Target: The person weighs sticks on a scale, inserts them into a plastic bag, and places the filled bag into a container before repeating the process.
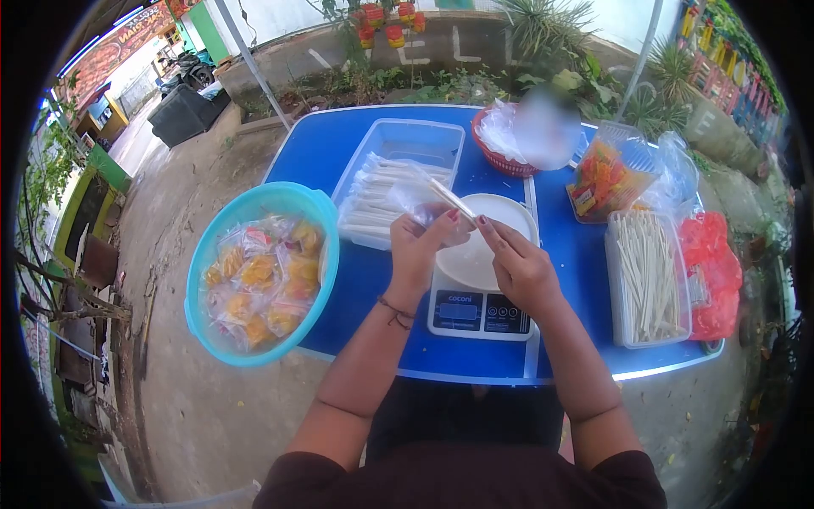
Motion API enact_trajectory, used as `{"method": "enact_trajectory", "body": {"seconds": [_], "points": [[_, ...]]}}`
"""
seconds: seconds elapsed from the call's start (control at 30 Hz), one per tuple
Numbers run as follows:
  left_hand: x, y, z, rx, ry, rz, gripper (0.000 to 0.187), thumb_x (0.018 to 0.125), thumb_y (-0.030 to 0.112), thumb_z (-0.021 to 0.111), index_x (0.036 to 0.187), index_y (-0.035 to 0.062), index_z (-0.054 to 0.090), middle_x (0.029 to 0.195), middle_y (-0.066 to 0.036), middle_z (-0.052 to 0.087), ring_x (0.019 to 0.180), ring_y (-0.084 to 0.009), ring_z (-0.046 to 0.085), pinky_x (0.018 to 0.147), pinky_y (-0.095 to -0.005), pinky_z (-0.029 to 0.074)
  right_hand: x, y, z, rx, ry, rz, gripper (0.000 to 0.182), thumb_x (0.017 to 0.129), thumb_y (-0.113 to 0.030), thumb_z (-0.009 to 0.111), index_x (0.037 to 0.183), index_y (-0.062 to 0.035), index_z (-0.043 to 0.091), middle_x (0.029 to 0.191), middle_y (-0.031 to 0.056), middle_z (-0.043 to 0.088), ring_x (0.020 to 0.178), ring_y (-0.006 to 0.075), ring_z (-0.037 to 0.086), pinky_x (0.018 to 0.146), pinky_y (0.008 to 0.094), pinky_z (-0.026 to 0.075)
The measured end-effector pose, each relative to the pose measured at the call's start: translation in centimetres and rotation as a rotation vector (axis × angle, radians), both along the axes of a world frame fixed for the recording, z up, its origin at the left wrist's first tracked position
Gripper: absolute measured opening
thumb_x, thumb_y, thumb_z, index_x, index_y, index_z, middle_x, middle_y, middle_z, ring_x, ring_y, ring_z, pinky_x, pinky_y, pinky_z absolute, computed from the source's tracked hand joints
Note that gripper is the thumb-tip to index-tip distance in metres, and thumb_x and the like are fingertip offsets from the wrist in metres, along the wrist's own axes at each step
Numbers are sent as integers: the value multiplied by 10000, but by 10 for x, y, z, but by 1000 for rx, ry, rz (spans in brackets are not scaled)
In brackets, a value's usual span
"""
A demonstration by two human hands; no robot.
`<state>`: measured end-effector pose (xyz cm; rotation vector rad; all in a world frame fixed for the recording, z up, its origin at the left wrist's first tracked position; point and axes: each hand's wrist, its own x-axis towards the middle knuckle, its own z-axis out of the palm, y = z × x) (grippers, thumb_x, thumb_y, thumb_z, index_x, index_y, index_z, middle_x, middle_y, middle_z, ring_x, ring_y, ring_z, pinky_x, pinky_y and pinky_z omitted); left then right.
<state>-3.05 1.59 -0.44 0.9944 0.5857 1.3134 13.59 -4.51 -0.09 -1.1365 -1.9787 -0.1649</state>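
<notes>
Over a kitchen scale (481, 314) with a round white plate (500, 222), my two hands meet at a pale stick bundle (452, 200). My left hand (424, 246) pinches its lower part along with a clear plastic bag (411, 199). The fingers of my right hand (519, 261) are closed on the bundle's near end. Just behind my left hand, a clear tray (421, 129) holds wrapped white sticks (373, 191). Loose white sticks (646, 271) fill a plastic box (626, 338) to the right.
A turquoise basin (197, 297) with bagged yellow food stands left on the blue table (360, 327). A red basket (500, 163) with plastic bags is at the back. Right of it are a bag of orange packets (600, 178) and a red plastic bag (714, 276).
</notes>
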Motion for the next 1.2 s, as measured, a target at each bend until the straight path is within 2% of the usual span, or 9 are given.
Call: {"method": "enact_trajectory", "body": {"seconds": [0.17, 0.37, 0.47, 0.67, 0.77, 0.87, 0.97, 1.07, 1.2], "points": [[3, -2, 3, 43, 123, 22, 199, 867, 71, 694, 1005, -68, 658, 864, -118, 698, 751, -162, 689, 690, -261, 566, 5, 1, -1, 1, -15, 7, 524, 797, 71, 575, 1301, -71, 577, 1154, 167, 642, 915, 298, 676, 738, 351, 575], [4, -1, 0, 4, 83, 35, 205, 870, 97, 706, 999, -57, 663, 870, -122, 699, 767, -157, 687, 688, -268, 568, 5, -4, 7, -281, 315, 148, 475, 848, 67, 574, 1308, -49, 566, 1064, 143, 676, 864, 197, 695, 706, 282, 562], [2, -1, 1, -11, 92, 5, 202, 873, 109, 707, 998, -44, 666, 872, -119, 701, 771, -156, 688, 684, -265, 568, 1, -3, -1, -501, 740, 224, 417, 886, 56, 556, 1298, -3, 559, 1045, 130, 679, 829, 151, 687, 682, 253, 549], [3, 2, -1, 4, 126, -16, 192, 874, 129, 710, 985, -25, 680, 839, -108, 708, 771, -150, 693, 650, -248, 558, 9, -1, -1, -621, 914, 330, 360, 904, 43, 551, 1264, 46, 563, 1070, 141, 671, 824, 155, 687, 692, 247, 548], [1, 0, 0, 3, 175, -20, 203, 870, 150, 718, 976, -20, 687, 839, -108, 714, 754, -145, 694, 638, -238, 552, 11, -1, -3, -590, 880, 272, 364, 895, 48, 564, 1259, 36, 572, 1050, 131, 679, 823, 156, 687, 701, 247, 546], [2, 0, 0, 25, 158, -41, 205, 870, 152, 718, 976, -21, 686, 837, -107, 714, 750, -147, 697, 638, -235, 549, 11, 3, -7, -381, 618, 188, 365, 881, 62, 572, 1244, 25, 590, 1036, 129, 687, 852, 166, 691, 735, 257, 550], [1, 2, -2, 53, 187, -50, 208, 872, 150, 715, 978, -26, 684, 836, -106, 714, 743, -155, 702, 636, -233, 548, 4, 0, -5, -452, 813, 194, 358, 863, 64, 593, 1216, 11, 618, 1032, 123, 692, 899, 184, 695, 770, 278, 553], [0, 5, -6, 70, 197, -67, 215, 875, 144, 711, 989, -35, 680, 843, -106, 715, 743, -171, 710, 631, -235, 552, 2, -2, -4, -413, 757, 165, 347, 849, 60, 607, 1190, 4, 639, 1028, 130, 704, 901, 190, 703, 761, 280, 557], [2, -1, 2, -15, 226, -37, 227, 877, 142, 708, 1003, -45, 675, 857, -114, 715, 752, -185, 717, 628, -234, 567, 1, -3, 1, -130, 397, 15, 323, 812, 72, 624, 1123, -1, 669, 1001, 143, 714, 835, 219, 721, 707, 270, 564]]}}
